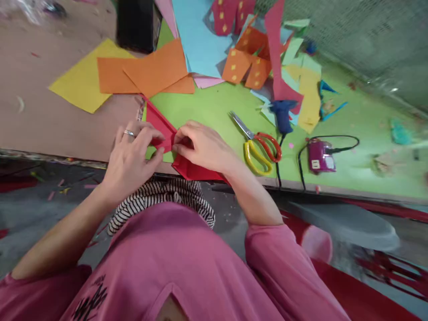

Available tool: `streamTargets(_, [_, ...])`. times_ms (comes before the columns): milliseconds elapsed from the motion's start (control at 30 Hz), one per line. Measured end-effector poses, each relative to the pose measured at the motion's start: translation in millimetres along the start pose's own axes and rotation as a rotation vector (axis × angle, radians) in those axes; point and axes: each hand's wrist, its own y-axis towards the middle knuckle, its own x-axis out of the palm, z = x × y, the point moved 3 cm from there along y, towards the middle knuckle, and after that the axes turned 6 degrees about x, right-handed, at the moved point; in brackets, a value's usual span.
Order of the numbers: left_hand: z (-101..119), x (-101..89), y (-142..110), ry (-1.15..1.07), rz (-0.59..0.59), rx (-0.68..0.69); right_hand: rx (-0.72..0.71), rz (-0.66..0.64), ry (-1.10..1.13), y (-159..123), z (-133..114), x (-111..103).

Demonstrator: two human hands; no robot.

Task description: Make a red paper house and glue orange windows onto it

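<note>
A folded red paper lies at the table's front edge, and part of it sticks out below my right wrist. My left hand, with a ring on one finger, pinches the paper's left part between thumb and fingertips. Close beside it, my right hand grips the paper's fold near the middle, its fingers bent together. To the right of my right hand lie scissors with one red and one yellow handle, blades pointing up and left.
Orange paper strips, a yellow sheet and blue sheets lie behind my hands. A black box stands at the back. On the right are orange dotted cut-outs, a blue glue-gun-like tool and a purple device with a cable.
</note>
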Motion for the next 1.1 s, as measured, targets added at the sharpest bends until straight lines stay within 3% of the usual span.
streamTargets(133, [-1, -3.0, -9, 0.018, -0.012, 0.098, -0.006, 0.002, 0.006, 1, 0, 0])
streamTargets(433, [11, -8.4, -22, 0.339, -0.047, 0.314, 0.011, -0.025, 0.005, 3, -1, -3])
streamTargets(767, [3, -9.8, -33, 0.366, 0.01, 0.351, 0.02, -0.048, 0.015, 8, -1, -4])
streamTargets(900, [6, -11.8, -32, 0.375, 0.052, 0.382, -0.097, -0.065, 0.115, -5, 4, -19])
streamTargets(1033, [17, -6.9, -22, 0.343, 0.054, 0.38, -0.092, 0.182, 0.058, -39, 8, -40])
streamTargets(1100, [24, -1.5, -16, 0.354, 0.055, 0.347, -0.091, 0.28, -0.06, -55, 8, -40])
